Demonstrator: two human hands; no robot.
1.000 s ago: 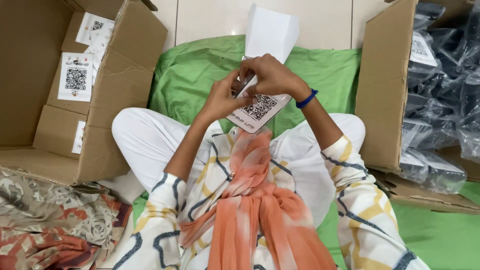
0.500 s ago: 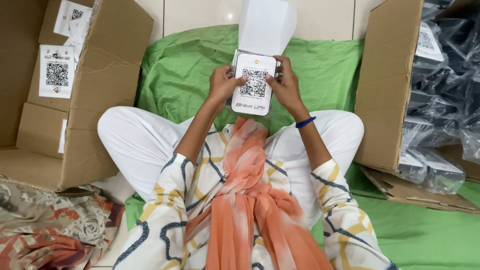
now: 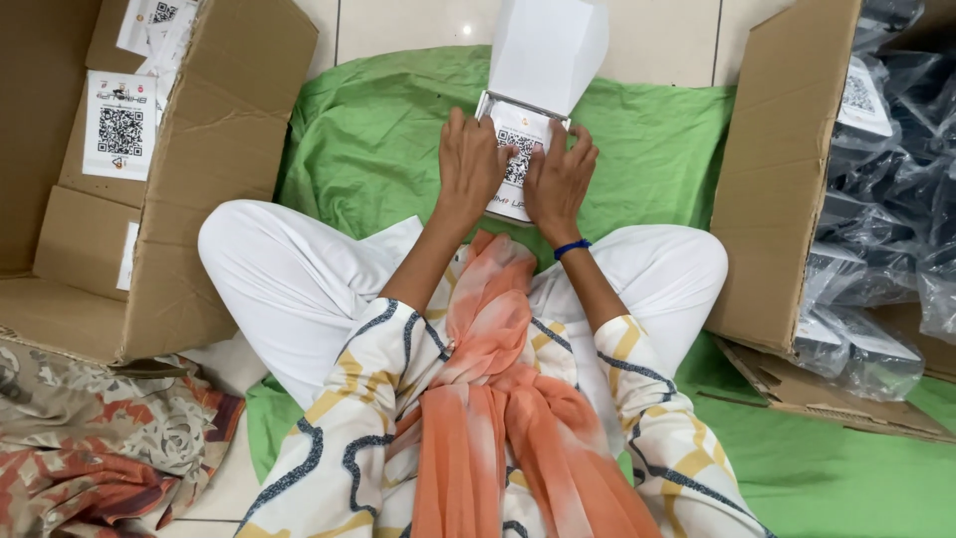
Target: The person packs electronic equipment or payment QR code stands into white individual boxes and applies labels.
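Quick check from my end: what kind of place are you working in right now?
Probably a makeshift packing spot on a tiled floor. A green cloth is spread underfoot, large open cardboard cartons stand on both sides, one full of plastic-wrapped packs, and both hands press a white box.

I see a small white box lying on the green cloth, lid raised at its far side, a printed card face-up inside.
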